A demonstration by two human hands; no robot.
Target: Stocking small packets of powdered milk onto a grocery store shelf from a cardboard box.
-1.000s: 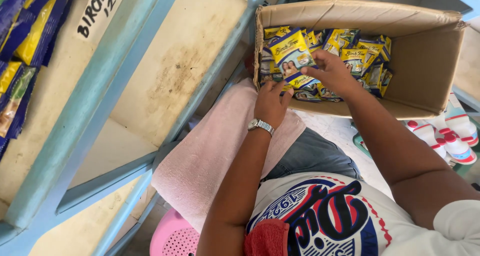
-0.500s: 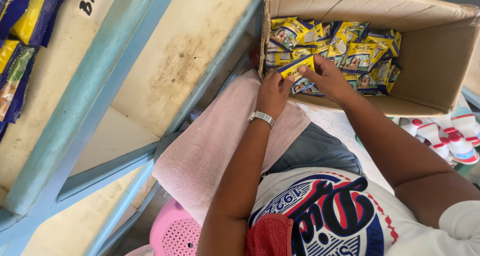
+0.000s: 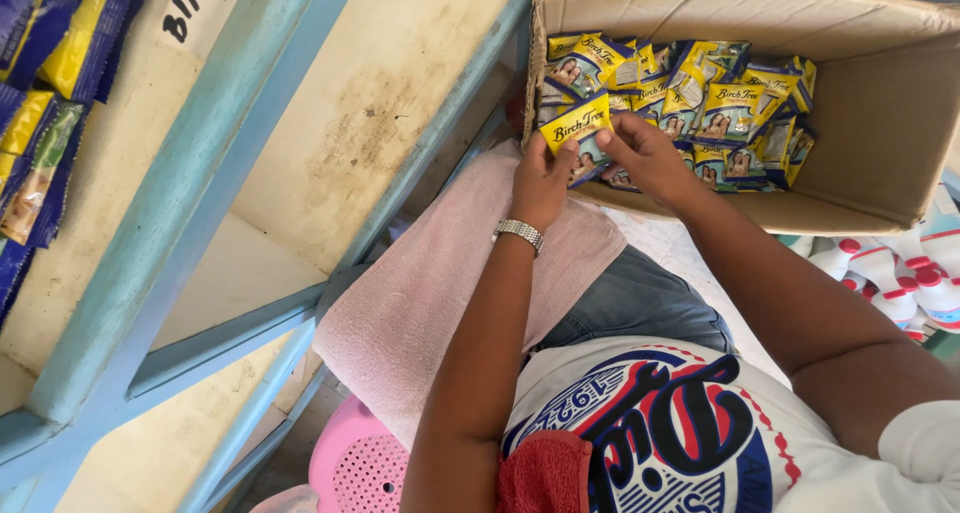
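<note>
- Both hands pinch one yellow and blue sachet (image 3: 578, 133) by its edges: the left hand (image 3: 542, 178) has fingers closed on the lower left side, and the right hand (image 3: 648, 153) has fingers closed on the right side.
- Held upright, the sachet is at the front edge of the cardboard box (image 3: 860, 83), just above the box's near wall.
- Inside the box lie many more sachets (image 3: 720, 103) of the same kind, packed loosely and leaning in different directions.
- On the left wrist sits a silver wristwatch (image 3: 519, 233).
- Over the person's lap is spread a pink towel (image 3: 420, 313), and the left forearm passes above it.
- To the left stands a light blue wooden shelf frame (image 3: 200, 193), with other yellow and blue packets (image 3: 45, 83) hanging at its far left.
- Below the lap shows part of a pink plastic stool (image 3: 350, 463).
- At the right, under the box, stand white bottles with red caps (image 3: 900, 268).
</note>
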